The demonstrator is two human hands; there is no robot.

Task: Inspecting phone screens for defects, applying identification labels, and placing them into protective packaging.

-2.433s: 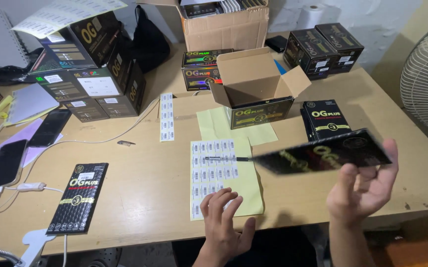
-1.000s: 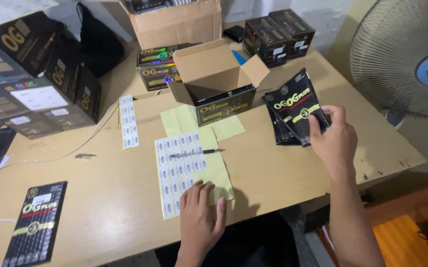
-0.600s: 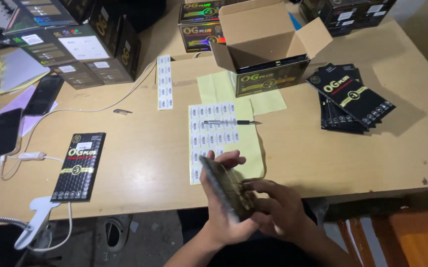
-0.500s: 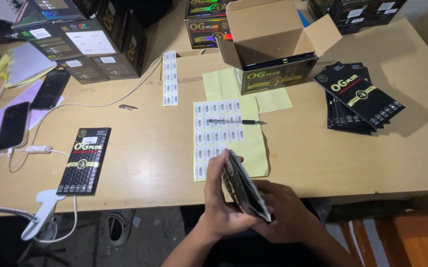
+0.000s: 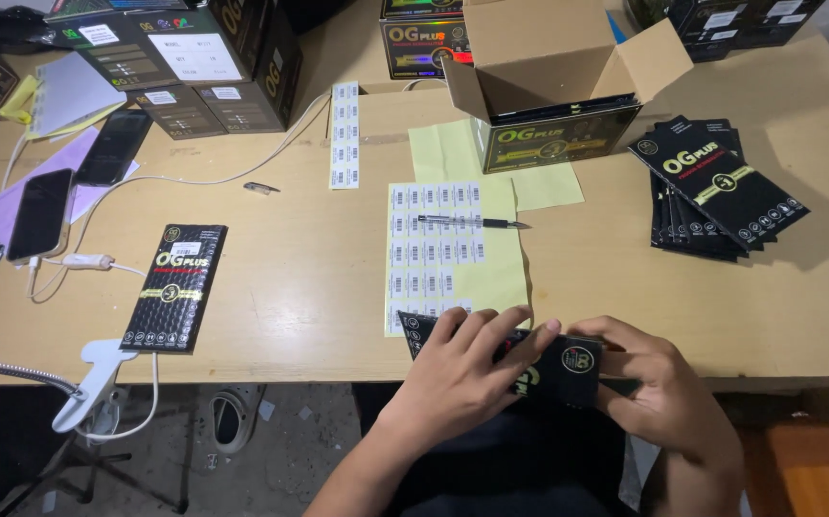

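Observation:
Both my hands hold one flat black packet [image 5: 568, 369] with gold print at the table's near edge. My left hand [image 5: 462, 369] lies across its top, fingers spread over it. My right hand [image 5: 659, 383] grips its right end from below. Just beyond the packet lies a sheet of small barcode stickers [image 5: 434, 251] on yellow backing, with a pen [image 5: 472, 222] across it. A stack of the same black packets [image 5: 716, 187] sits to the right. An open cardboard box [image 5: 553, 81] stands behind the sheet.
A single black packet [image 5: 175, 285] lies at the left, near two phones [image 5: 39, 213] on cables. A sticker strip [image 5: 344, 134] lies by black boxes [image 5: 204, 57] at the back left. A clamp lamp [image 5: 94, 383] grips the front edge.
My right hand left a packet on the right stack, then both hands came to the near edge with another packet. It stood on edge half a second ago; now it lies flat.

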